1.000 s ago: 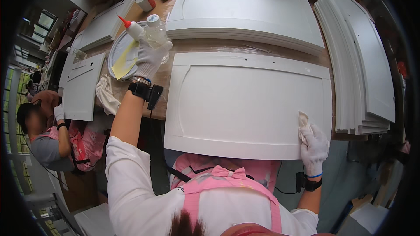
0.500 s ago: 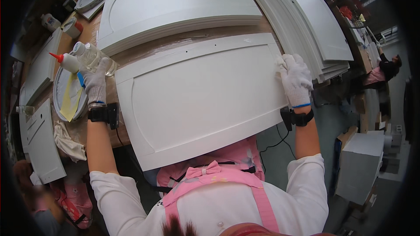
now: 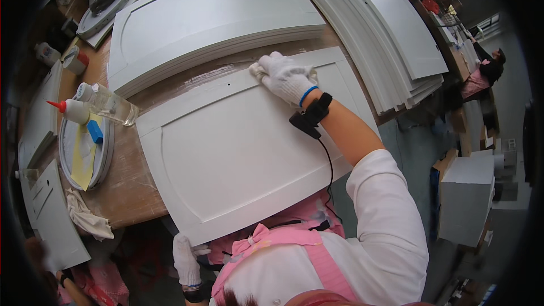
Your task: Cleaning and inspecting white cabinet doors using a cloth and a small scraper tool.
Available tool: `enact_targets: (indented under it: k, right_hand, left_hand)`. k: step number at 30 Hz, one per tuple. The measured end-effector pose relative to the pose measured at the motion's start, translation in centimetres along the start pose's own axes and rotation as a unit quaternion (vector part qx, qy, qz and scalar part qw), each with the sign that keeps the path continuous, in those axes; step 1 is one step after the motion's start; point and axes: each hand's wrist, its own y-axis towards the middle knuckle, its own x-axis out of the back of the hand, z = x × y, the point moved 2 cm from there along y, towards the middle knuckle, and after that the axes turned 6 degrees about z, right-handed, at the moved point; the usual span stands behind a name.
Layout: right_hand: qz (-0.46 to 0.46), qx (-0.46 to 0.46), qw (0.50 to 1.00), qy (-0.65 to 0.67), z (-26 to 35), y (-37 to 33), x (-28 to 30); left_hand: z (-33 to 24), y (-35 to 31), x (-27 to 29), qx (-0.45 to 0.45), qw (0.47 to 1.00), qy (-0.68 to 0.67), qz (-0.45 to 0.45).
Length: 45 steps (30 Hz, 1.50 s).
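Note:
A white framed panel lies in front of me, its near edge over my lap. My gloved right hand presses a small white cloth onto the far rail of the panel, right of a small dark hole. The fingers are bent over the cloth and partly hide it. At the panel's near left corner is my gloved left hand, closed around the corner, with the thumb low against the edge. Both wrists wear black bands; a cable hangs from the right one.
Beyond the panel lies a stack of white panels, with another stack at right. On the left are a clear bottle, a red-tipped squeeze bottle, a blue block on a round lid, and a crumpled cloth.
My right hand has moved from the panel's right edge leftward to its far rail with the cloth. My left hand has left the bottles and come down to the near left corner.

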Motion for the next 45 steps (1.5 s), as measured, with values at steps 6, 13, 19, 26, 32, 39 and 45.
enact_targets:
  k: [6,13,19,26,32,39,45]
  right_hand:
    - [-0.031,-0.277,0.96,-0.017,-19.3,-0.3,2.7]
    - [0.006,-0.153,0.987,-0.051,-7.7,-1.2,1.2]
    - [-0.006,-0.157,0.971,-0.179,-13.2,-0.9,1.8]
    - [0.024,-0.167,0.967,-0.188,-12.5,-0.6,2.7]
    - [0.012,-0.174,0.967,-0.188,-12.5,-1.2,3.9]
    - [0.005,-0.015,1.0,0.001,-0.6,1.5,0.8]
    - [0.08,0.079,0.993,0.022,8.8,4.1,-1.7]
  left_hand:
    - [1.1,0.9,-1.8,-0.003,0.994,-0.086,0.075]
    - [0.4,1.2,-2.4,-0.02,0.997,-0.073,0.017]
    - [0.9,1.7,-2.4,-0.019,0.995,-0.09,0.025]
    - [0.6,1.9,-2.6,-0.025,0.996,-0.077,0.031]
    - [0.9,1.7,-1.9,-0.026,0.996,-0.066,0.051]
    - [0.5,1.9,-1.9,-0.027,0.993,-0.079,0.086]
    - [-0.2,1.7,-2.2,-0.026,0.996,-0.069,0.054]
